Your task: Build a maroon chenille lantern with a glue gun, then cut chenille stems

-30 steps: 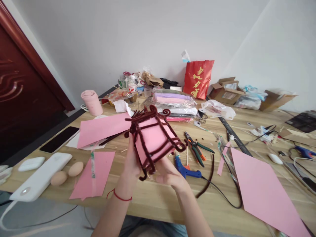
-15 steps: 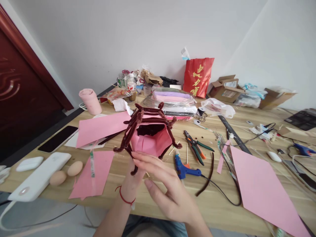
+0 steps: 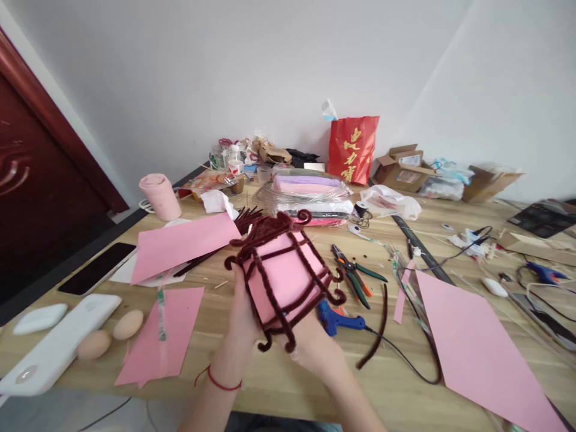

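A lantern-like craft piece (image 3: pixel 285 273) of pink paper, framed in dark brown pipe cleaners with curled ends, is held up tilted above the table. My left hand (image 3: pixel 244 309) is closed around its left side, the fingers mostly hidden behind it. From below right, my right hand (image 3: pixel 310 343) grips its lower edge, and its fingertips are also out of sight. A blue glue gun (image 3: pixel 339 319) lies just right of the piece, near pliers (image 3: pixel 355 273) with green and orange handles. One loose brown pipe cleaner (image 3: pixel 375 333) rests beside them.
Pink paper sheets (image 3: pixel 472 342) lie at right and left. Two eggs (image 3: pixel 128 324), a white power bank (image 3: pixel 63 345) and a phone (image 3: pixel 96 268) sit at left. Behind stand wrapped craft supplies (image 3: pixel 310 192), a red bag (image 3: pixel 353 150) and cardboard boxes (image 3: pixel 402 171).
The craft piece has turned from showing its open hollow end to showing a framed pink side. My right hand has gone from outstretched in front to gripping its underside.
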The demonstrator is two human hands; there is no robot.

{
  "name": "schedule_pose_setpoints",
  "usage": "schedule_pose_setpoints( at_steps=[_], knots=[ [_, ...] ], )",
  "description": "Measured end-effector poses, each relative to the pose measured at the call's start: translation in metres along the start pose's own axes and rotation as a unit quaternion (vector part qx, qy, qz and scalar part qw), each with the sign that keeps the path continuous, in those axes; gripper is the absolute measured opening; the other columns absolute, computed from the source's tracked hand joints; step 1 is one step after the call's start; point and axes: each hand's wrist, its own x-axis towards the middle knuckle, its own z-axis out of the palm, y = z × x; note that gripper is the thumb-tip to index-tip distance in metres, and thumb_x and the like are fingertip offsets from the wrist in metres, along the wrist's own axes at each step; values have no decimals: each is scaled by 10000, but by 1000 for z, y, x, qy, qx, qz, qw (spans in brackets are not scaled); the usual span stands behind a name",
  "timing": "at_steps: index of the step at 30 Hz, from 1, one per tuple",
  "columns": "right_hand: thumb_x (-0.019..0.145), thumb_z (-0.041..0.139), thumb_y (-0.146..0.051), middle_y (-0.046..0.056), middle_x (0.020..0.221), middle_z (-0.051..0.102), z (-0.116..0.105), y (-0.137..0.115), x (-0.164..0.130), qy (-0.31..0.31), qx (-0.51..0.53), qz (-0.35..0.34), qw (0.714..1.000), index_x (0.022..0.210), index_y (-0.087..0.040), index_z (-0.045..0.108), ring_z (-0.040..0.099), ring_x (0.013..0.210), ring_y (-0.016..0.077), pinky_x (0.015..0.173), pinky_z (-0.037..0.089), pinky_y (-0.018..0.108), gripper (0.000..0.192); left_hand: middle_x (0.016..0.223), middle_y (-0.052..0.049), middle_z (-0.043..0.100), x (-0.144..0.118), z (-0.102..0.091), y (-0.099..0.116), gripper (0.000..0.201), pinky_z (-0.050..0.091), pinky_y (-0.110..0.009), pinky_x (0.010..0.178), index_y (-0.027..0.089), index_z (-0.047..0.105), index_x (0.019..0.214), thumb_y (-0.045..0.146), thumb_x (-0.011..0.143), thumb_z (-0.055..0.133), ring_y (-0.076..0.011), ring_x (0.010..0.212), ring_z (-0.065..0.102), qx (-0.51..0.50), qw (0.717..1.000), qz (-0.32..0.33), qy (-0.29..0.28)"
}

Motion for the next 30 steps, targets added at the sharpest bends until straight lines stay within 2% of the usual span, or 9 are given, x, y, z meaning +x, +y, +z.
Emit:
schedule_pose_setpoints(
  at_steps=[5, 8, 12, 13, 15, 17, 20, 23, 30],
  knots=[
    [901, 452, -133, 25, 1525, 464, 10, 3, 1, -47, 6, -1, 999, 1559, -262, 266, 434, 1409, 278, 1169, 389, 461, 696, 1248, -68, 707, -4, -4, -7, 685, 464, -437, 1080, 286, 607, 1327, 747, 869, 391, -293, 1298, 558, 15, 998, 14, 63],
    [853, 466, -46, -32, 1413, 585, 8, 7, -8, -23, 44, 23, 998, 1478, -350, 427, 559, 1304, 278, 1097, 494, 406, 697, 1241, -54, 711, -2, -9, -6, 661, 478, -434, 1066, 299, 629, 1292, 749, 863, 405, -291, 1296, 560, 45, 991, 50, 115],
    [882, 500, -81, 5, 1222, 704, -21, 34, -35, 3, 81, 72, 994, 1232, -347, 673, 646, 1188, 279, 1033, 538, 428, 473, 1218, -46, 717, 14, -19, 10, 668, 495, -423, 1044, 291, 667, 1198, 772, 742, 584, -303, 1268, 577, 143, 957, 192, 161],
    [913, 509, -145, 28, 1129, 741, -33, 43, -40, 24, 97, 101, 990, 1164, -318, 709, 690, 1108, 276, 990, 563, 441, 364, 1202, -63, 720, 21, -19, 16, 694, 496, -436, 1039, 265, 675, 1171, 773, 702, 626, -319, 1254, 584, 182, 949, 206, 152],
    [955, 531, -322, 73, 1011, 768, -60, 61, -44, 152, 122, 163, 967, 1109, -247, 715, 738, 966, 271, 908, 596, 469, 252, 1178, -93, 720, 34, -16, 29, 715, 483, -466, 1049, 220, 677, 1146, 751, 667, 678, -340, 1230, 594, 272, 930, 216, 121],
    [860, 686, -450, 108, 1303, 662, -88, 73, -36, 228, 143, 144, 952, 1334, -265, 567, 636, 1203, 285, 1051, 496, 501, 523, 1213, -92, 698, 45, -5, 38, 696, 415, -444, 1119, 215, 657, 1174, 699, 677, 713, -318, 1265, 564, 373, 886, 268, 57],
    [637, 816, -618, 118, 1560, 395, -115, 79, -11, 154, 210, 57, 964, 1551, -366, 152, 436, 1405, 302, 1138, 368, 559, 1157, 1366, -99, 600, 52, 20, 41, 748, 390, -436, 1139, 235, 525, 1342, 611, 728, 731, -300, 1314, 517, 487, 827, 270, -83],
    [572, 872, -574, 134, 1604, 285, -122, 76, 8, 119, 204, 26, 971, 1558, -372, -23, 355, 1453, 301, 1165, 315, 574, 1347, 1491, -97, 472, 50, 39, 33, 780, 359, -439, 1160, 265, 385, 1442, 567, 794, 696, -303, 1401, 414, 559, 776, 251, -150],
    [610, 891, -468, 89, 1613, 254, -107, 92, 4, 172, 135, -1, 976, 1481, -323, 301, 289, 1481, 291, 1207, 296, 481, 1062, 1472, -139, 457, 49, 50, 16, 776, 347, -469, 1158, 229, 330, 1425, 565, 816, 674, -317, 1394, 410, 595, 747, 244, -170]
  ],
)
